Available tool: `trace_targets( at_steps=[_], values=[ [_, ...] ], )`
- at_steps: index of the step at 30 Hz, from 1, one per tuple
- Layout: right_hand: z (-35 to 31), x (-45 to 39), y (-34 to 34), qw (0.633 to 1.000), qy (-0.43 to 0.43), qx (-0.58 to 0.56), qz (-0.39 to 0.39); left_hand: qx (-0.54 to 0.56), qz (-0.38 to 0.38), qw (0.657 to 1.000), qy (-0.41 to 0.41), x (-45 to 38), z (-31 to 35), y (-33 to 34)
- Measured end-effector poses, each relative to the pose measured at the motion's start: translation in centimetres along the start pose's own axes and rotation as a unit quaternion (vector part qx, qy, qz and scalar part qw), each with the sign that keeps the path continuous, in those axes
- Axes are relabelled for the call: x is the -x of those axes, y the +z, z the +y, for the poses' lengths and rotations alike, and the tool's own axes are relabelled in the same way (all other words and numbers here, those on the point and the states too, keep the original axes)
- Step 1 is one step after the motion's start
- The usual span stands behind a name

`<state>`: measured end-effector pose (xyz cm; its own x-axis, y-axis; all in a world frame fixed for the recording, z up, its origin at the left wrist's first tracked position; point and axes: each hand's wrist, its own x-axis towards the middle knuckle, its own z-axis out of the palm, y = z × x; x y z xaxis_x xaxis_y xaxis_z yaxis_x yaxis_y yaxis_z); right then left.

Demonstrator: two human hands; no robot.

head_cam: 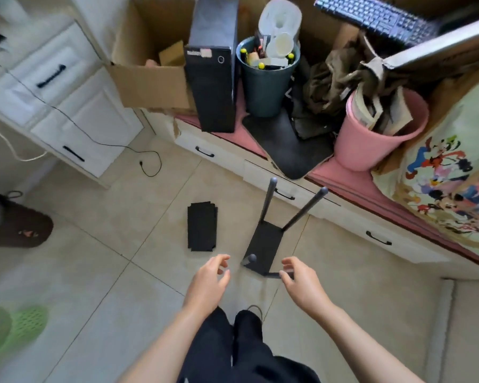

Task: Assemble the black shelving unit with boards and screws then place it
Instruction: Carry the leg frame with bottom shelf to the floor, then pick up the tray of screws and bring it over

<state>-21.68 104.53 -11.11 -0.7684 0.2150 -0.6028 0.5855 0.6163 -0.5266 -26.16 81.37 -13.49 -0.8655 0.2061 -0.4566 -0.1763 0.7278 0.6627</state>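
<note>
A partly built black shelf unit stands on the tiled floor, one board with several thin poles rising from its corners. Two far poles lean up toward the cabinets. My right hand pinches the top end of the near right pole between thumb and fingertips. Just left of the near left pole, my left hand hovers with loosely curled fingers and holds nothing. A stack of loose black boards lies flat on the floor left of the unit.
White drawers under a pink ledge run behind the unit, loaded with a cardboard box, a black case, a dark bin and a pink bin. A cable trails on the floor. Green slippers sit at left.
</note>
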Motion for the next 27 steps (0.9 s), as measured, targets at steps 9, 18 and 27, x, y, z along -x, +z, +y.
trace_targets(
  at_steps=[9, 18, 27],
  values=[
    [-10.3, 3.0, 4.5, 0.988, -0.11, 0.076, -0.075, 0.106, 0.156, 0.979, -0.075, 9.1, -4.1, -7.9],
    [-22.2, 5.9, 14.0, 0.959, -0.213, 0.115, -0.151, 0.171, 0.279, 0.932, -0.154, 17.2, -11.7, -15.6],
    [-35.5, 7.4, 24.0, 0.92, -0.294, 0.137, -0.221, 0.187, 0.401, 0.871, -0.212, 20.6, -20.3, -25.9]
  ],
)
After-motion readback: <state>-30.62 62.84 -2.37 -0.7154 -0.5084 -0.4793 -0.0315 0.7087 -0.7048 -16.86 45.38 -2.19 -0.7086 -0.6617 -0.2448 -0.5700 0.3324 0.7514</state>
